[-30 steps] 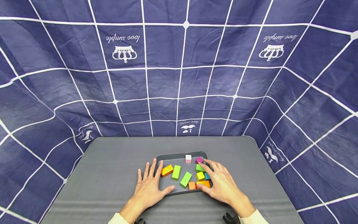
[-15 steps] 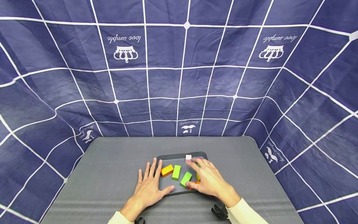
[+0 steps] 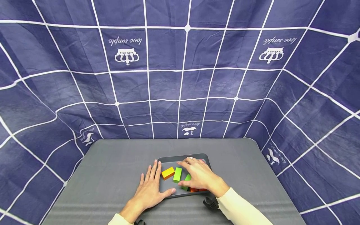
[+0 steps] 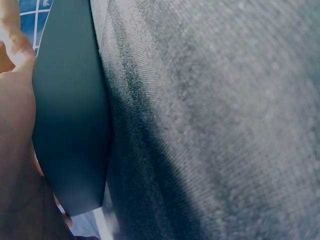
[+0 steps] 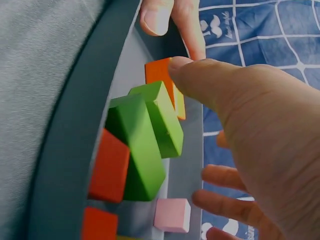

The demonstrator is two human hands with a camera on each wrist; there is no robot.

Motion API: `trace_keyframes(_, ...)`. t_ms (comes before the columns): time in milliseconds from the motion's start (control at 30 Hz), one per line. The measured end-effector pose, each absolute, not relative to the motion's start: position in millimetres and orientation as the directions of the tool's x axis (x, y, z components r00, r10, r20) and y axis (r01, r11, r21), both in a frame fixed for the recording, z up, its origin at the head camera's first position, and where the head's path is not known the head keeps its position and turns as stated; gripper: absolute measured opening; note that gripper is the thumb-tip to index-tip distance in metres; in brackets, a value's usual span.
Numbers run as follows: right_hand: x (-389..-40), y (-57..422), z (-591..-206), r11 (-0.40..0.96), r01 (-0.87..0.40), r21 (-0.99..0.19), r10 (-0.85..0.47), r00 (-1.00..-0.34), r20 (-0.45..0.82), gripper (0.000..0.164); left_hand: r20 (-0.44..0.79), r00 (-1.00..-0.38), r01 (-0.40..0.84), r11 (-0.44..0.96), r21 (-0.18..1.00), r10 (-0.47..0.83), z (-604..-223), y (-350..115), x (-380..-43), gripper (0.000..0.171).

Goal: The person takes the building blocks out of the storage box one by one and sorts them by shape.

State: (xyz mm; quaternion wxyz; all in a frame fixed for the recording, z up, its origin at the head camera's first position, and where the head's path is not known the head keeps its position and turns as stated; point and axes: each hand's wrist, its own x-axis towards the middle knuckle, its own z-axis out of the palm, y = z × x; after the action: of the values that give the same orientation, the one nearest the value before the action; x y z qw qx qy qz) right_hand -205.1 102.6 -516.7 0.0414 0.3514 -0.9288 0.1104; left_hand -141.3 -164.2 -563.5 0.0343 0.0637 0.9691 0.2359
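My left hand (image 3: pixel 149 187) rests with straight fingers along the left edge of a dark grey tray (image 3: pixel 182 194), thumb at its front rim. Over the tray's right half hovers my right hand (image 3: pixel 203 177), fingers spread and nothing between them. Its thumb overlaps a green block (image 3: pixel 185 187) in the head view. Left of that lie a light green block (image 3: pixel 177 175) and an orange block (image 3: pixel 168 173). In the right wrist view a pink cube (image 5: pixel 170 215) and a red-orange block (image 5: pixel 108 166) also show inside the tray. The right hand hides other blocks from the head view.
The tray stands on a grey cloth-covered table (image 3: pixel 123 156). A blue curtain (image 3: pixel 163 84) with white grid lines encloses the back and sides. A black wrist device (image 3: pixel 211 203) sits under the right wrist.
My right hand has moved left from the tray's right edge over the blocks, covering the yellow, blue and purple ones. My left hand stays at the tray's left edge.
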Motion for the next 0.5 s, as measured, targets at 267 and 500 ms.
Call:
trace_keyframes(267, -212.8, 84.4, -519.1, 0.73, -0.668, -0.146, -0.665, -0.743, 0.076, 0.084, -0.055, -0.989, 0.089, 0.863, 0.497, 0.134, -565.5, -166.3, -140.1, 0.147)
trace_keyframes(500, -217.6, 78.3, -526.6, 0.74, -0.655, -0.153, -0.658, -0.752, 0.039, 0.081, -0.046, -0.99, 0.091, 0.853, 0.514, 0.134, -563.6, -166.1, -143.1, 0.149)
